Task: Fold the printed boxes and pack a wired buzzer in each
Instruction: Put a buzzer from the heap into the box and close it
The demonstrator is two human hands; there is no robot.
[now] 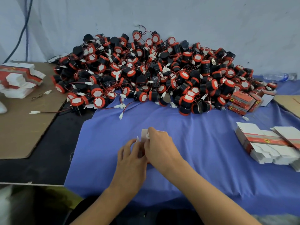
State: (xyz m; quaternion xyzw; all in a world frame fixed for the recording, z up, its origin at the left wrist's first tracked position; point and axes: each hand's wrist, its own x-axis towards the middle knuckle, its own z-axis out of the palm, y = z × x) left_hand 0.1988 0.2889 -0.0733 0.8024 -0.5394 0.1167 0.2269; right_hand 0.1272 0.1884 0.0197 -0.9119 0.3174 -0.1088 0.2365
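The left hand [129, 153] and the right hand [159, 146] were brought together at the near middle of the scene, and one small printed box [143, 133] was grasped between them, with the fingers of both hands curled around it. Most of the box was hidden by the hands. Its long axis was seen to run from near to far, and its open white flap was pointed to the far side. A white connector [147, 136] was seen at the flap, just beside the right thumb.

The hands were held over a blue cloth [203, 168], which was spread on the work surface. At the right, a stack of flat boxes [266, 143] was laid on this cloth. Farther away, a large pile of wired buzzers [146, 70], black and red, was heaped against the wall [178, 13]. Some folded boxes [243, 101] were placed at the right edge of the pile, and a water bottle [279, 76] was laid behind them. At the left, a cardboard sheet [24, 127] was laid, and a second stack of flat boxes [19, 78] was set on its far part. A blue cable [26, 30] was hung along the grey wall at the far left.
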